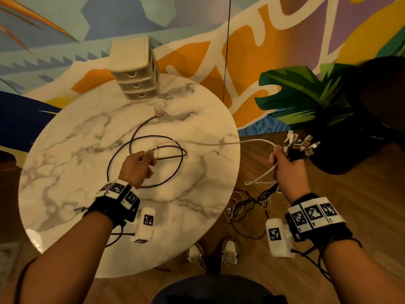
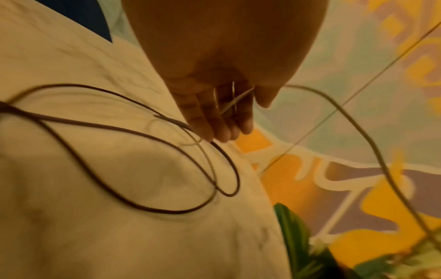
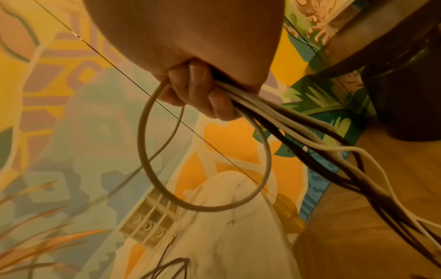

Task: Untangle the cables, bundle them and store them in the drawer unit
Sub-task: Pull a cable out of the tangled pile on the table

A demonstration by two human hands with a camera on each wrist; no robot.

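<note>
Your right hand (image 1: pixel 282 163) grips a bunch of cables (image 3: pixel 298 128), plugs up, off the table's edge. Your left hand (image 1: pixel 137 166) pinches a white cable (image 1: pixel 210 144) over a loose dark cable (image 1: pixel 144 163) (uncoiled). The drawer unit (image 1: pixel 135 72) looks shut; bundling and storing remain.

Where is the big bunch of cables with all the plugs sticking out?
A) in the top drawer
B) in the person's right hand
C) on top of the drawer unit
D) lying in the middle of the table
B: the right hand grips the bunch of cables out past the table edge, plugs fanning above the fist, while the drawer unit stands shut at the far side.
</note>
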